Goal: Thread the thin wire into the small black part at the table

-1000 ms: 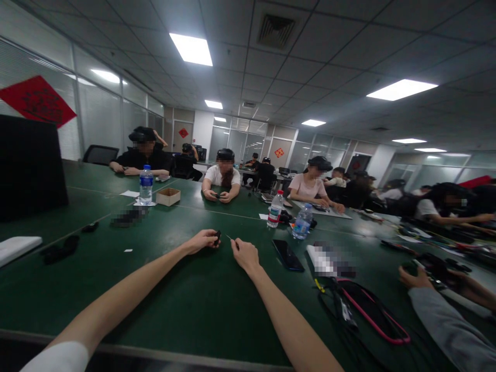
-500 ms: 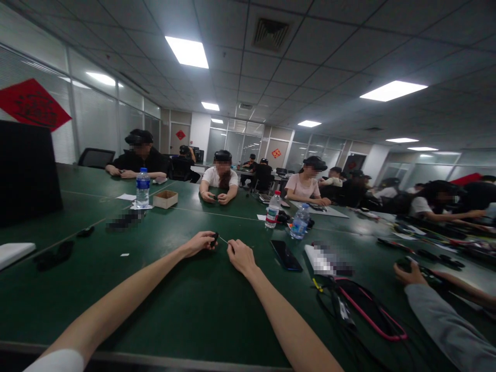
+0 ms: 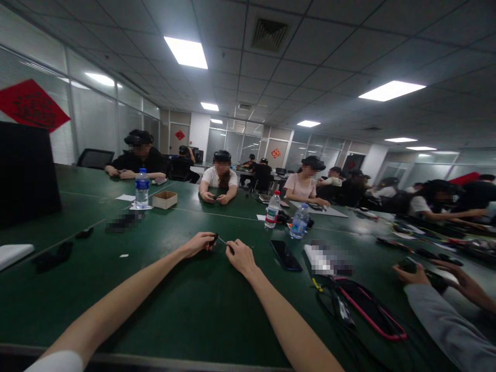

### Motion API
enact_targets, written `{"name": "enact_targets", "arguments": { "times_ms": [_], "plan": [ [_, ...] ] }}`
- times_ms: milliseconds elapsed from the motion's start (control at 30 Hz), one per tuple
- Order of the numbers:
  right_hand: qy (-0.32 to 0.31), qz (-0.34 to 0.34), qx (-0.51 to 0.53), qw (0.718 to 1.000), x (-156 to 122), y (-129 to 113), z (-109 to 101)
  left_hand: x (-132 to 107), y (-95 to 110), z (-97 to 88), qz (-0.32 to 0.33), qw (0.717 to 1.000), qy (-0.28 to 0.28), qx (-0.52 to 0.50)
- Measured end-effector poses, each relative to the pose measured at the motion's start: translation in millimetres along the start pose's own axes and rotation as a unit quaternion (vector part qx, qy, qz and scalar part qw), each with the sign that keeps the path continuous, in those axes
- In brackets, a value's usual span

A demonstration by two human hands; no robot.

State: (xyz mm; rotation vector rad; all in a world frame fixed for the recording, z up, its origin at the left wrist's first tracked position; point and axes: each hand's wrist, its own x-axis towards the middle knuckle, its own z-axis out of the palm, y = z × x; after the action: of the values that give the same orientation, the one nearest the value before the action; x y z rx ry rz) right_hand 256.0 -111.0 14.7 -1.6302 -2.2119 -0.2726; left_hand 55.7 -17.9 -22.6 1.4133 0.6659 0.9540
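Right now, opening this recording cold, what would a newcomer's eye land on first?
Probably the centre, where the left hand holds a small black piece and the right hand a thin tool pointed at it. Next, perhaps the pink-rimmed black object on the green table at lower right, then the red sign at upper left.

- White sleeve (image 3: 58, 361) on the left arm, at the near edge of the green table (image 3: 155, 320): plain cloth, its hem curving round the limb.
- Left forearm (image 3: 127, 295), over the table: bare, slim, tapering to the wrist.
- Right forearm (image 3: 282, 315), over the table: bare throughout its visible length.
- Left hand (image 3: 199, 244) and right hand (image 3: 241, 256), over the table: ungloved, nails too small to make out.
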Motion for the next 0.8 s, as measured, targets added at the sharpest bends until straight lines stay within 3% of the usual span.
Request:
{"name": "enact_targets", "arguments": {
  "times_ms": [433,800],
  "plan": [
    [-0.008,-0.028,0.033,0.999,-1,2,-2,-11,14,9.9,0.022,0.994,0.005,0.109],
    [0.014,-0.061,0.023,0.998,2,7,6,-7,11,10.5,0.018,0.984,0.0,0.177]
  ]
}}
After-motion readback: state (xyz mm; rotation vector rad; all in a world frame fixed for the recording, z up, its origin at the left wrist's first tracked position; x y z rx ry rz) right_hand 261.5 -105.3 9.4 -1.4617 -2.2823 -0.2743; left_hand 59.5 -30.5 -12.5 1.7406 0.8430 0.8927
